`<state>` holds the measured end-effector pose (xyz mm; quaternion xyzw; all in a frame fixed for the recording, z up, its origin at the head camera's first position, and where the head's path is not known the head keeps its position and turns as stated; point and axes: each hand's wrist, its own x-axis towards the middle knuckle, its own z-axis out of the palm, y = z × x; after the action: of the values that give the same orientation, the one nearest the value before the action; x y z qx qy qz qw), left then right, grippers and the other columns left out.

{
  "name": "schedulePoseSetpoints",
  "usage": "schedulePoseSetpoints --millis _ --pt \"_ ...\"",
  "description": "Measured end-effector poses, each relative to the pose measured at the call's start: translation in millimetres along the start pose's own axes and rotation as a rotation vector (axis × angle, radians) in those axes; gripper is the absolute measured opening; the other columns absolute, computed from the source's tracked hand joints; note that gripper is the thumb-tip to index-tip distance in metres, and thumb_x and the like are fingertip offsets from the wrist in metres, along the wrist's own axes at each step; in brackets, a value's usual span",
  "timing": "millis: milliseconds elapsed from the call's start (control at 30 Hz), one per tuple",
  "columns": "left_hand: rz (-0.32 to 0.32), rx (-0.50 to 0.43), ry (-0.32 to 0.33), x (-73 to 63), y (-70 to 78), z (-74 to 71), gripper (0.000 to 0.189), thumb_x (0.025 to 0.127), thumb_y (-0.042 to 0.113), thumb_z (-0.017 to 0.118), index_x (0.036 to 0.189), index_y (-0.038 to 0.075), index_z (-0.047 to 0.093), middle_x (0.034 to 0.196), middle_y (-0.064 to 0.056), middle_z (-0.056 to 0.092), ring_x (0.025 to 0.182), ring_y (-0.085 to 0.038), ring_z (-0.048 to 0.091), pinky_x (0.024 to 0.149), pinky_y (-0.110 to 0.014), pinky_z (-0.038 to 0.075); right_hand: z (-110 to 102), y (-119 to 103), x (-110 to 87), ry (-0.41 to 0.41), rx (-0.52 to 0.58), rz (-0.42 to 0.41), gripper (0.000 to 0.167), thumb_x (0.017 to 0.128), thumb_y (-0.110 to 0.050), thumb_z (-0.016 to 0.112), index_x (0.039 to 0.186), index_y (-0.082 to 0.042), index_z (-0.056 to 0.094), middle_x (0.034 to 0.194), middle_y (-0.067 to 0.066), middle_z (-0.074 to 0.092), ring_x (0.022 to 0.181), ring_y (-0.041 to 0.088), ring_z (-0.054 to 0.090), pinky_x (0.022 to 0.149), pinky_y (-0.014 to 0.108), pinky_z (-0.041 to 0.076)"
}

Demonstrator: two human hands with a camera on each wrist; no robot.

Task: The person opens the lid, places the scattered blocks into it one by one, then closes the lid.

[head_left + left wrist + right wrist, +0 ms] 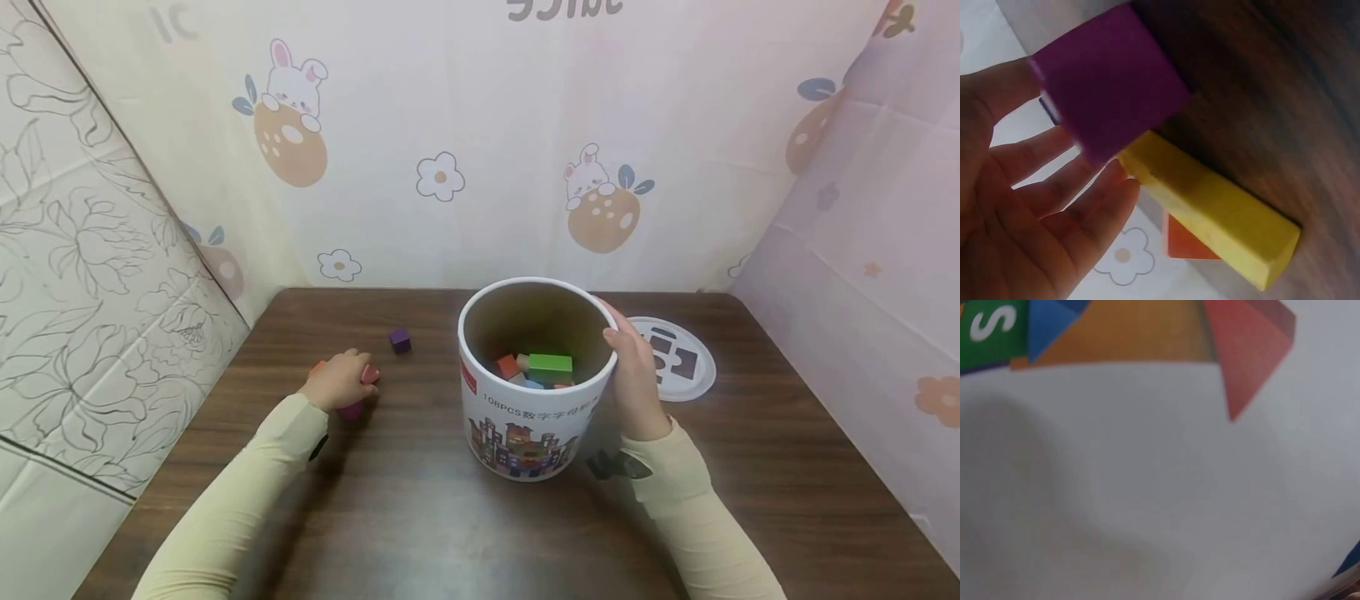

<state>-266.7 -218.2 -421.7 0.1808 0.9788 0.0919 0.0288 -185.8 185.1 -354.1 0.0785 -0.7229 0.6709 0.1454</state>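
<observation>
A white bucket (pixel 528 417) printed with coloured buildings stands on the table, with several wooden blocks inside, a green block (pixel 551 367) among them. My right hand (pixel 636 379) grips its right side, thumb at the rim; only printed bucket wall fills the right wrist view. At the left, my left hand (pixel 341 381) has a red block (pixel 370 375) between thumb and forefinger. In the left wrist view, a purple block (pixel 1113 84) covers those fingertips. A yellow block (pixel 1210 206) lies by the other fingers, with an orange block (pixel 1186 240) behind it.
A dark purple cube (pixel 401 341) sits on the wooden table (pixel 420 517) beyond my left hand. Right of the bucket lies a round white lid (pixel 690 385) with shaped holes. A patterned curtain (pixel 495 225) hangs along the table's back edge.
</observation>
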Motion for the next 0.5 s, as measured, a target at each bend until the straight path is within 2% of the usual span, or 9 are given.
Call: schedulePoseSetpoints --millis 67,267,433,500 --pt "-0.007 0.002 -0.003 0.4 -1.1 1.5 0.057 0.082 0.022 0.075 0.126 -0.01 0.056 0.114 -0.026 0.061 0.098 -0.037 0.063 0.084 -0.049 0.054 0.2 -0.1 0.2 -0.002 -0.001 0.0 0.047 0.101 -0.024 0.031 0.145 -0.016 0.048 0.146 0.008 0.05 0.129 0.022 0.047 0.103 0.03 0.045" --pt "-0.011 -0.005 0.026 2.1 -2.6 5.6 0.049 0.084 0.017 0.074 0.122 -0.008 0.058 0.11 -0.024 0.063 0.098 -0.037 0.063 0.083 -0.049 0.055 0.2 -1.0 -0.8 -0.006 -0.011 -0.003 0.047 0.102 -0.026 0.031 0.145 -0.017 0.048 0.146 0.007 0.05 0.13 0.023 0.047 0.104 0.032 0.045" --pt "0.008 -0.027 0.074 4.7 -3.8 7.9 0.025 0.092 0.019 0.065 0.103 -0.003 0.063 0.094 -0.017 0.065 0.09 -0.035 0.064 0.08 -0.048 0.053 0.5 -0.8 -0.8 -0.005 -0.012 -0.009 0.047 0.102 -0.025 0.031 0.144 -0.017 0.049 0.145 0.008 0.051 0.129 0.024 0.047 0.103 0.03 0.046" --pt "0.018 -0.036 0.088 6.1 -4.3 8.1 0.022 0.094 0.02 0.062 0.096 -0.001 0.063 0.089 -0.015 0.064 0.088 -0.034 0.064 0.079 -0.048 0.053 0.5 -0.7 -1.0 -0.004 -0.016 -0.006 0.047 0.102 -0.026 0.031 0.145 -0.017 0.048 0.145 0.008 0.05 0.128 0.023 0.047 0.102 0.029 0.046"
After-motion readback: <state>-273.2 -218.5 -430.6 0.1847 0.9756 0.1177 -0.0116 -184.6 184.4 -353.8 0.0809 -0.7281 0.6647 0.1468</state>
